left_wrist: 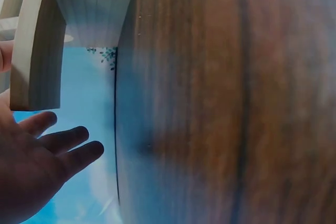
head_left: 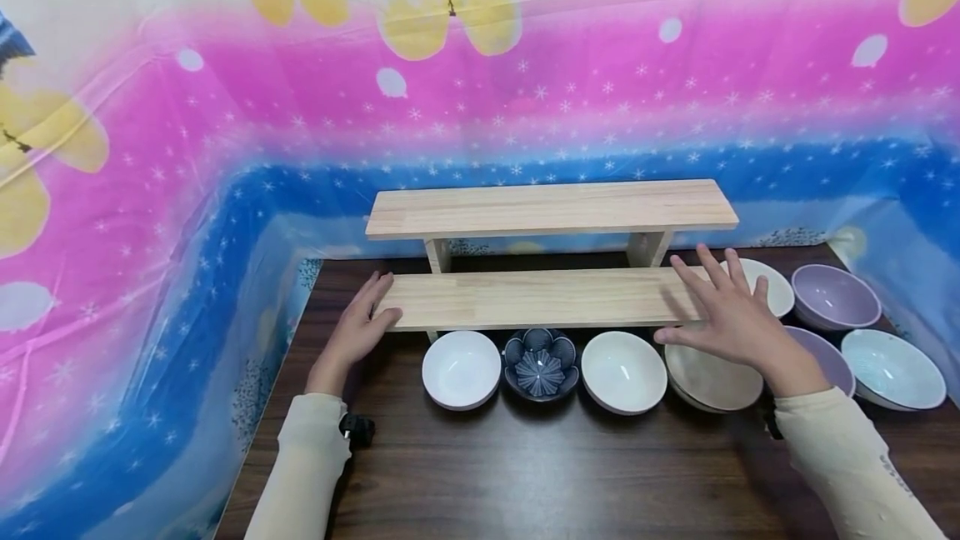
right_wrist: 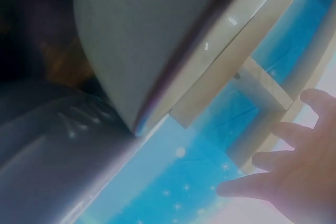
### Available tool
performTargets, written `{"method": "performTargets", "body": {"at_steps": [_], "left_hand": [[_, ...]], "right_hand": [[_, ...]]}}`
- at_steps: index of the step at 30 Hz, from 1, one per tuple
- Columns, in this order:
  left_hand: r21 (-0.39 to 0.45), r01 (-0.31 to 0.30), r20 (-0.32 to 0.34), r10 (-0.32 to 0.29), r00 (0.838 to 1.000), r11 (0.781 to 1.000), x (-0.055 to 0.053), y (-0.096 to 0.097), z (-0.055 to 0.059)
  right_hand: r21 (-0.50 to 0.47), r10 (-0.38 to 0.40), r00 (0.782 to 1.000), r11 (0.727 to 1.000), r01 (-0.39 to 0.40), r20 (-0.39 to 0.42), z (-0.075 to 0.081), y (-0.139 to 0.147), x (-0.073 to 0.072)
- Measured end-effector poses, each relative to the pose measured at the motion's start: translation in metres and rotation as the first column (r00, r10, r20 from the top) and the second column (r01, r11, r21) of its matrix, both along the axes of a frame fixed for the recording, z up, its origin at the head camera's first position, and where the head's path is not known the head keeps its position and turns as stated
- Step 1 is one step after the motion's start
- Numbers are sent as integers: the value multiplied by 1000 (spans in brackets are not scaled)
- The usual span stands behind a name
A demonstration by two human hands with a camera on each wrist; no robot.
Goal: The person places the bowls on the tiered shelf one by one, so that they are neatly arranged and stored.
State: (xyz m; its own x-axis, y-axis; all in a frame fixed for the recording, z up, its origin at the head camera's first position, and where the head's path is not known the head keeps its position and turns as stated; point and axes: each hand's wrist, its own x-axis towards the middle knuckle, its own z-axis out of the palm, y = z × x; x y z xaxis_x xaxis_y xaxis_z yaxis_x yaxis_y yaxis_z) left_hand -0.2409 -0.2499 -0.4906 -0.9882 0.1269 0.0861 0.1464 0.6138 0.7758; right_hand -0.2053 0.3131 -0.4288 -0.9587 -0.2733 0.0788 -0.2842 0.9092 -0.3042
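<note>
A two-tier wooden shelf rack stands at the back, with a lower plank [head_left: 525,298] in front of a raised upper plank [head_left: 555,207]. My left hand [head_left: 356,325] is at the lower plank's left end, its fingers extended past the edge in the left wrist view. My right hand [head_left: 723,315] spreads its fingers above that plank's right end, holding nothing. Under the right hand sits a greyish-beige bowl [head_left: 712,382], partly covered by it. A white bowl [head_left: 768,290] shows behind the fingers. Along the front of the rack are a white bowl [head_left: 461,369], a dark blue flower-shaped bowl [head_left: 540,365] and another white bowl [head_left: 624,373].
To the right stand a lilac bowl [head_left: 836,297], a second lilac bowl [head_left: 828,361] partly behind the right wrist, and a pale blue bowl [head_left: 892,369]. The dark wooden table [head_left: 525,473] meets a patterned pink and blue cloth [head_left: 300,132] at the back and left.
</note>
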Motion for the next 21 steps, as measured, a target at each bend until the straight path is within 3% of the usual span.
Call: {"method": "performTargets", "body": {"at_steps": [6, 13, 21], "left_hand": [[13, -20, 46, 20, 999, 1000, 0, 1, -4], [32, 4, 127, -8, 992, 999, -2, 2, -3], [35, -24, 182, 17, 983, 999, 1, 0, -2]], "right_hand": [[7, -2, 1000, 1000, 2, 22, 0, 0, -1], [7, -5, 999, 1000, 5, 36, -2, 1, -1], [0, 6, 999, 1000, -6, 38, -2, -3, -3]]}}
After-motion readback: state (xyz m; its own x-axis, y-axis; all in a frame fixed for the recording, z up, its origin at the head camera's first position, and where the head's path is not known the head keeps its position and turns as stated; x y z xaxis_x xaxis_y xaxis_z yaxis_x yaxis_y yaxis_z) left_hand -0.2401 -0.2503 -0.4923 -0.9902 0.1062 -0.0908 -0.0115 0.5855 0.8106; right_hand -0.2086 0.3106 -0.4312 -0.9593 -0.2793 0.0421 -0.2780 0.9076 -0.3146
